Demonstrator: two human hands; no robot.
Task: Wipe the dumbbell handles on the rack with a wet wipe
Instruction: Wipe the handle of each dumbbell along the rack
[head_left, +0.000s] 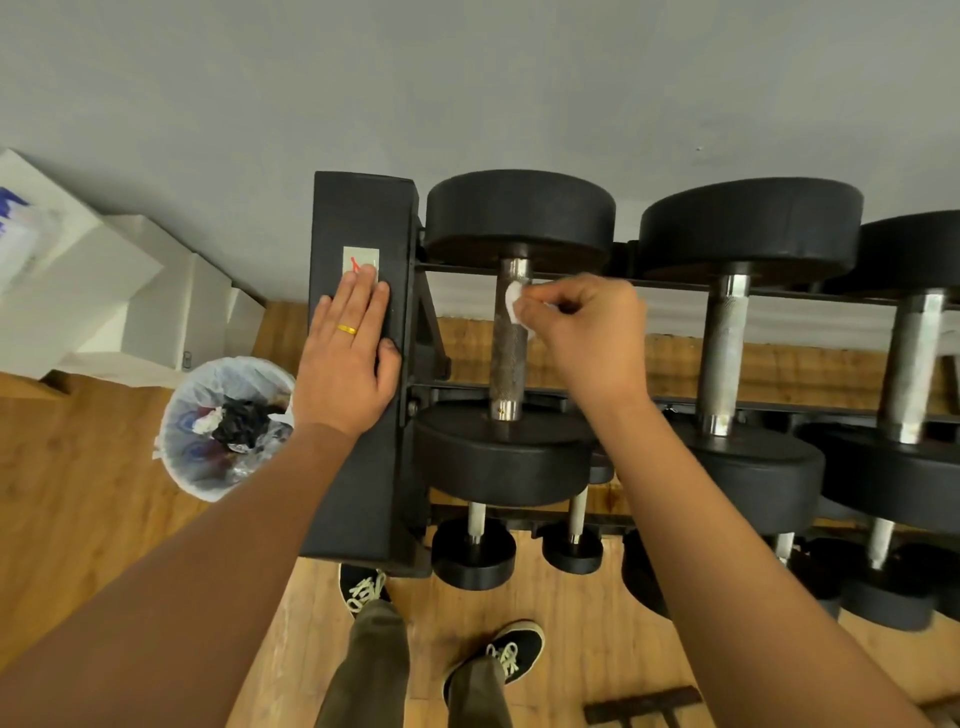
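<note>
A black dumbbell rack (358, 426) stands against the grey wall, with large black dumbbells on its top tier. The leftmost dumbbell has a knurled metal handle (508, 358). My right hand (587, 332) pinches a small white wet wipe (513, 301) and presses it against the upper part of that handle. My left hand (348, 353) lies flat with straight fingers on the rack's black end post. To the right, two more dumbbells show bare metal handles (722, 348) (911, 364).
A bin (182, 457) lined with a clear bag and holding rubbish stands on the wooden floor left of the rack. White boxes (104, 291) sit in the left corner. Smaller dumbbells (474, 551) hang on the lower tier. My shoes (511, 654) are below.
</note>
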